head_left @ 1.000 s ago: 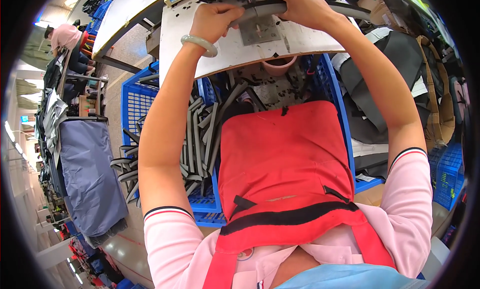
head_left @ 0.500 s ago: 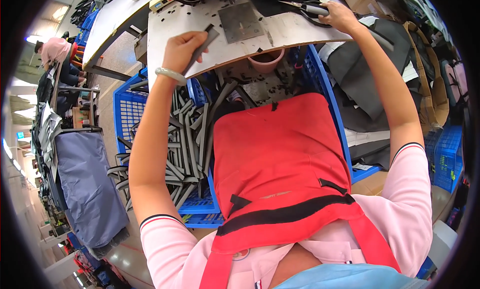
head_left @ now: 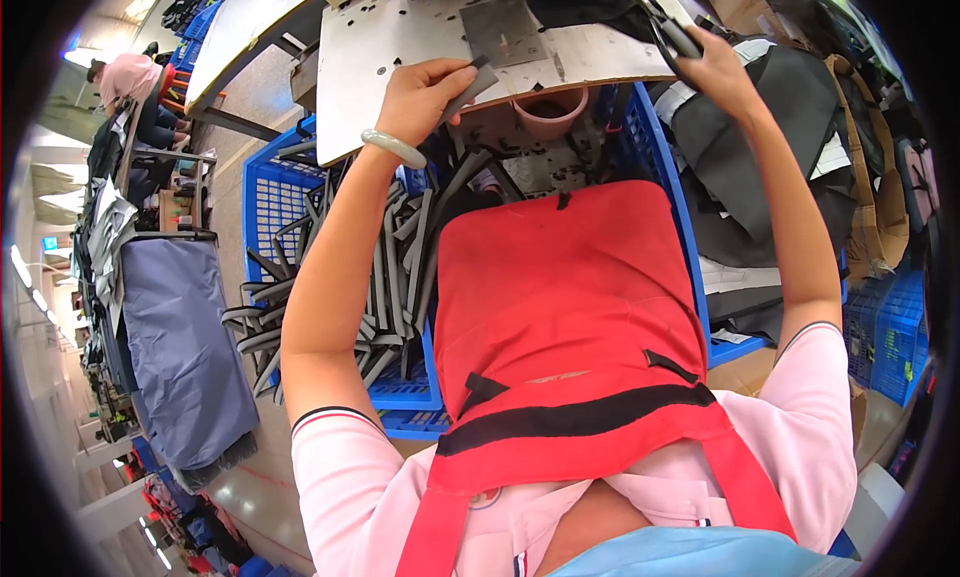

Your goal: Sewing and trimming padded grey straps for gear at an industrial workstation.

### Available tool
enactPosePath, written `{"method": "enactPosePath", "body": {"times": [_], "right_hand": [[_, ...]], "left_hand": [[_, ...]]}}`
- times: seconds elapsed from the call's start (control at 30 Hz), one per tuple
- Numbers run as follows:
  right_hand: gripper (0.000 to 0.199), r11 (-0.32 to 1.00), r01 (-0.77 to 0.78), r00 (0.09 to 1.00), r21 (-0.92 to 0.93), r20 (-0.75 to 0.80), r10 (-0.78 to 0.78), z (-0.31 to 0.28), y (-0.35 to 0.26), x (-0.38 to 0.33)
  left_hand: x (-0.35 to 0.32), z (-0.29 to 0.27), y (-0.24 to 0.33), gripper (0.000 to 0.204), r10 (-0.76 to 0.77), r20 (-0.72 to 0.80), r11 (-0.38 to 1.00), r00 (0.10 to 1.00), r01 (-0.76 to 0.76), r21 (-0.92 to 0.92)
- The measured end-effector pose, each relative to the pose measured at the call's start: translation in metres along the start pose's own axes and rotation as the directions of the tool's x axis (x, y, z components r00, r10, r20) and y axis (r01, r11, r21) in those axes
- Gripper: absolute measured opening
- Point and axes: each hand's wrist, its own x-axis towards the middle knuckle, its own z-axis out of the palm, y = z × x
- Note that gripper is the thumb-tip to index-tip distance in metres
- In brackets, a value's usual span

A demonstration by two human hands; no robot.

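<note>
My left hand, with a pale bangle on the wrist, pinches a short grey strip with a black edge over the front edge of the white worktable. At the table's right, my right hand grips a pair of scissors by its dark handles. The blades point away and to the left, over a black fabric piece. A gap of table lies between the scissors and the strip.
A blue crate at my left holds many grey strips. A pink bucket stands under the table edge. Dark fabric pieces are piled at the right beside a cardboard box. A person sits far left.
My left hand has moved right with the strip. The scissors have swung from pointing left to pointing more away from me, and my right hand has shifted right and nearer.
</note>
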Motion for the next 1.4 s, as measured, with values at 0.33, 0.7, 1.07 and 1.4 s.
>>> {"method": "enactPosePath", "body": {"times": [0.33,0.7,1.07,1.4], "right_hand": [[0.049,0.764,-0.294,0.859,0.574,0.51,-0.052,0.055,-0.088,-0.12],[0.045,0.832,-0.274,0.853,0.482,0.522,-0.022,0.058,-0.103,-0.108],[0.029,0.995,0.088,0.987,0.05,0.129,-0.093,0.052,-0.057,-0.028],[0.035,0.909,0.178,0.971,-0.378,-0.082,-0.225,0.045,-0.019,0.03]], "left_hand": [[-0.006,0.017,0.006,0.029,0.06,-0.026,0.998,0.998,-0.059,0.008],[-0.015,0.025,0.004,0.032,0.044,0.069,0.998,0.997,-0.041,-0.04],[0.007,0.011,0.011,0.032,0.139,-0.03,0.989,0.99,-0.137,0.059],[0.082,-0.009,0.037,0.033,0.516,-0.142,0.732,0.845,-0.349,0.585]]}}
